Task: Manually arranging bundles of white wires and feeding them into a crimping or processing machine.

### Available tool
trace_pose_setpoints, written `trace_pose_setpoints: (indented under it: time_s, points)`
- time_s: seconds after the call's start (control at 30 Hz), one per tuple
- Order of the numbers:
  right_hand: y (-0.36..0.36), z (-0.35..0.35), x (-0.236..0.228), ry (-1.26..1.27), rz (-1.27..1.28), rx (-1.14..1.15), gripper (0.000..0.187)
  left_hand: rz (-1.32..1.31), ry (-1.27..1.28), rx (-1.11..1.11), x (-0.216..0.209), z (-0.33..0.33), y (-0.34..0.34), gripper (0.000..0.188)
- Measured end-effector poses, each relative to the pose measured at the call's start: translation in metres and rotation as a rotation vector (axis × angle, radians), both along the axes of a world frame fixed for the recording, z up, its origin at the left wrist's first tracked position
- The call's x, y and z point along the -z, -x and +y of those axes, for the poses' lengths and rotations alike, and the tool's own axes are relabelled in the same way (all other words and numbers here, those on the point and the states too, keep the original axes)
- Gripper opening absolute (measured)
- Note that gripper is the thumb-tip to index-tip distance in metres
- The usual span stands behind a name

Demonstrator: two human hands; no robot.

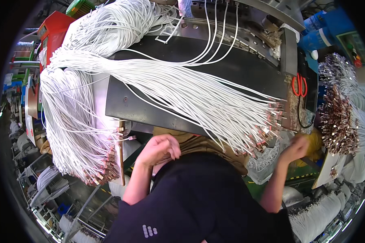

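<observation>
white cable bundle (198, 89), axis 10-to-4 o'clock, lies approx 10 o'clock from nearer r hand (295, 149); its fingers & l hand's (160, 149) part-curled, can't tell if holding anything.

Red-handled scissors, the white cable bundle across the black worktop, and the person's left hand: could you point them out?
Red-handled scissors (299, 86): head view, on the handles.
White cable bundle (194, 93): head view, mid-length.
Left hand (161, 148): head view, middle of the hand.

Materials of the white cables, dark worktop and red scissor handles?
White cables: probably plastic-jacketed, satin; smooth, softly bending strands.
Dark worktop: metal or laminate, can't tell; semi-matte, dull sheen.
Red scissor handles: likely plastic, glossy; uniform bright colour.
</observation>
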State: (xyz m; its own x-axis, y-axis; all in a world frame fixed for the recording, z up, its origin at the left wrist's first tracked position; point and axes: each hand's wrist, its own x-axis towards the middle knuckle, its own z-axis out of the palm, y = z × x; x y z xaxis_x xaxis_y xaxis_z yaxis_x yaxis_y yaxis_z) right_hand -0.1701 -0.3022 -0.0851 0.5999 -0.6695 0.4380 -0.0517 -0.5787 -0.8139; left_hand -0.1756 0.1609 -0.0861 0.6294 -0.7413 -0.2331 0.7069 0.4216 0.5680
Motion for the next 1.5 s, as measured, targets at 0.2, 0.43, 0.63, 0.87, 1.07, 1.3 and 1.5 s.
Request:
trace_pose_setpoints:
  time_s: [0.2, 0.43, 0.63, 0.87, 1.07, 1.3, 1.5]
  points:
    - [0.096, 0.068, 0.094, -0.089, 0.617, -0.442, 0.025, 0.025, -0.738, -0.876, 0.052, 0.009, -0.009, 0.028]
    - [0.122, 0.032, 0.16, -0.405, 0.596, -0.47, 0.024, 0.126, -0.673, -0.953, 0.062, 0.006, -0.005, 0.019]
    - [0.131, 0.014, 0.159, -0.173, 0.565, -0.722, 0.038, 0.151, -0.74, -0.993, 0.065, 0.001, -0.005, 0.02]
    - [0.104, 0.035, 0.122, -1.018, 0.603, -0.473, 0.048, 0.194, -0.801, -0.977, 0.059, -0.001, -0.007, 0.024]
    - [0.09, 0.031, 0.113, -0.365, 0.592, -0.747, 0.03, 0.128, -0.903, -0.814, 0.043, -0.019, -0.007, 0.035]
    - [0.022, -0.05, -0.026, -0.742, 0.875, -0.775, 0.039, -0.798, -0.9, -0.148, -0.084, -0.05, -0.039, 0.031]
    - [-0.025, -0.005, -0.112, -0.576, 0.298, -0.854, 0.034, -1.624, -1.743, -0.645, -0.083, -0.061, -0.192, 0.033]
